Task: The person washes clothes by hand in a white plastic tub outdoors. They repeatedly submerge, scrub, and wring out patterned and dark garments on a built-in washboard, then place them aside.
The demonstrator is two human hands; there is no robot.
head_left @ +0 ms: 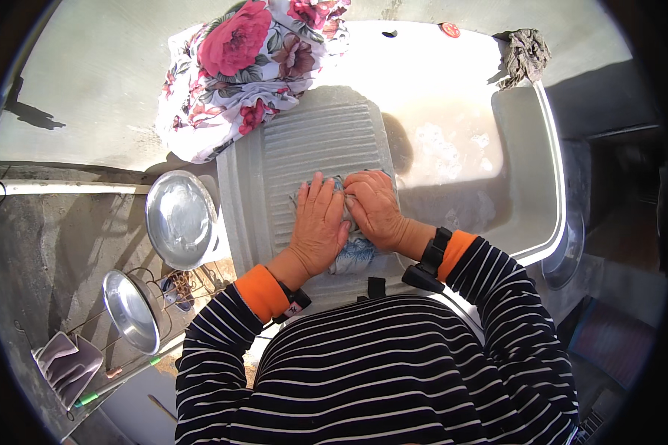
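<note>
A grey ribbed washboard slab (323,133) lies in front of me, beside a basin of cloudy, sudsy water (451,206). On its ridges is a bunched wet cloth with a blue pattern (356,256). My left hand (320,225) presses flat on the cloth with its fingers stretched forward. My right hand (376,208) is curled over the cloth's right side, its fingers bent into the fabric. Both hands are close together and hide much of the cloth.
Floral fabric (245,72) is heaped at the slab's far left corner. A crumpled grey rag (526,55) hangs on the basin's far right corner, and a red disc (450,30) lies beyond the basin. Metal bowls (181,219) and a wire rack stand at left.
</note>
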